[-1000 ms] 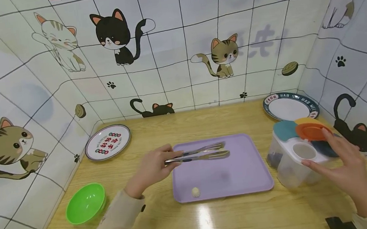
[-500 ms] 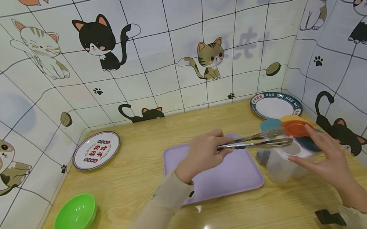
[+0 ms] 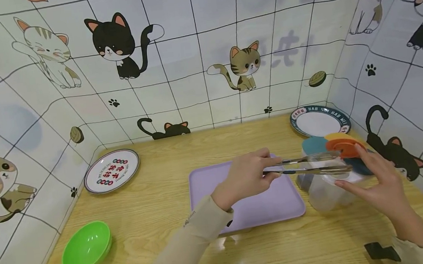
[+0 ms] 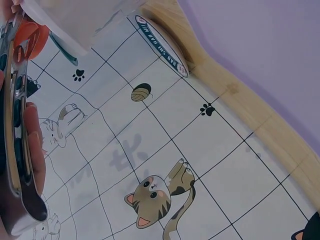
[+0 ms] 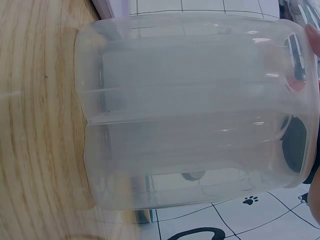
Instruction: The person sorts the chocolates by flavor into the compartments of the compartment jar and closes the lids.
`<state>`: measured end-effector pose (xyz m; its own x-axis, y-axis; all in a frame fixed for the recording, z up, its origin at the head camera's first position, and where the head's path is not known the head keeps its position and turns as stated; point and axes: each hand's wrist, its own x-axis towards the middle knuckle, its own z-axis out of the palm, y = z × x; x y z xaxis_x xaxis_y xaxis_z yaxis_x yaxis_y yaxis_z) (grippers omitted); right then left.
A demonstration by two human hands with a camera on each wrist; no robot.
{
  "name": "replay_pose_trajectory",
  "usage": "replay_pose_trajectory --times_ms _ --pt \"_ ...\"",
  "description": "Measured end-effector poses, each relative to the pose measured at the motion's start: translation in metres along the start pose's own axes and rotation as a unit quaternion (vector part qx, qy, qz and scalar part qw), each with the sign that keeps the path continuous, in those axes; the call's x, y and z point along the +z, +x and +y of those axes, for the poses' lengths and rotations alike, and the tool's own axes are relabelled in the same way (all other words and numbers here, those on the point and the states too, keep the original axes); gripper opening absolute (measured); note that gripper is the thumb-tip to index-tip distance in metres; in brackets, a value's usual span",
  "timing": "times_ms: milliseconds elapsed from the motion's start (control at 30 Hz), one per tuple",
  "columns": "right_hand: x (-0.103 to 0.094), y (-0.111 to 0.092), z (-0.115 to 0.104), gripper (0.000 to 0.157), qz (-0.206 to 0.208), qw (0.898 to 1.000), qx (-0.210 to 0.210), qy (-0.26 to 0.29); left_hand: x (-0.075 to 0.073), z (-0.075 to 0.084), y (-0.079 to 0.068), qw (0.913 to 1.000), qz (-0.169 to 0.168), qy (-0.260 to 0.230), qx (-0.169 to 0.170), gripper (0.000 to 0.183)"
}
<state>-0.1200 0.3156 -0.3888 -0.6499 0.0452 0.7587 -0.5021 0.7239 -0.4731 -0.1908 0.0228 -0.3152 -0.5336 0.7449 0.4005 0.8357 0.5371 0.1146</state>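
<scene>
My left hand (image 3: 247, 173) grips metal tongs (image 3: 303, 167) by the handle end. Their tips point right and overlap the round white opening of a clear storage box (image 3: 321, 193) with colored flip lids. In the left wrist view, the tongs (image 4: 20, 150) run along the left edge, fingers around them. My right hand (image 3: 383, 185) has extended fingers against the raised orange lid (image 3: 344, 147) and its thumb at the box's top rim. The right wrist view shows the box's translucent wall (image 5: 190, 95) up close. I cannot tell whether the tongs hold anything.
A purple tray (image 3: 264, 207) lies in the middle of the wooden table, partly under my left arm. A green bowl (image 3: 86, 248) stands at the left. One patterned plate (image 3: 112, 171) is at the back left, another (image 3: 319, 121) at the back right behind the box.
My left hand has carried the tongs rightward from above the tray to the box's opening. My left forearm now covers where a small pale ball lay on the tray. My right hand keeps its hold.
</scene>
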Motion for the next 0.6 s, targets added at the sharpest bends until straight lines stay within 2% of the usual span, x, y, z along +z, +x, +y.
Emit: replay_pose_trajectory --times_ms 167,300,367,467,533,600 --pt "0.002 0.0 0.001 0.095 0.0 1.0 0.005 -0.004 0.0 -0.003 -0.006 1.0 0.004 0.001 -0.006 0.035" --pt "0.005 0.003 0.001 0.095 0.006 1.0 -0.007 0.005 -0.008 -0.014 -0.023 0.9998 0.001 -0.009 -0.016 0.035" --pt "0.005 0.004 0.002 0.095 0.009 1.0 -0.008 0.004 -0.014 -0.021 -0.038 0.9997 0.005 -0.01 -0.021 0.034" --pt "0.004 0.003 0.001 0.094 0.008 1.0 0.013 -0.004 -0.023 -0.036 -0.066 0.9996 0.009 -0.006 -0.025 0.033" --pt "0.003 0.001 0.001 0.095 0.002 0.999 0.032 -0.01 -0.029 -0.046 -0.087 0.9994 -0.002 -0.001 -0.034 0.033" --pt "0.003 -0.001 0.0 0.096 0.006 0.999 0.031 -0.01 -0.034 -0.057 -0.11 0.9986 -0.019 0.002 -0.049 0.033"
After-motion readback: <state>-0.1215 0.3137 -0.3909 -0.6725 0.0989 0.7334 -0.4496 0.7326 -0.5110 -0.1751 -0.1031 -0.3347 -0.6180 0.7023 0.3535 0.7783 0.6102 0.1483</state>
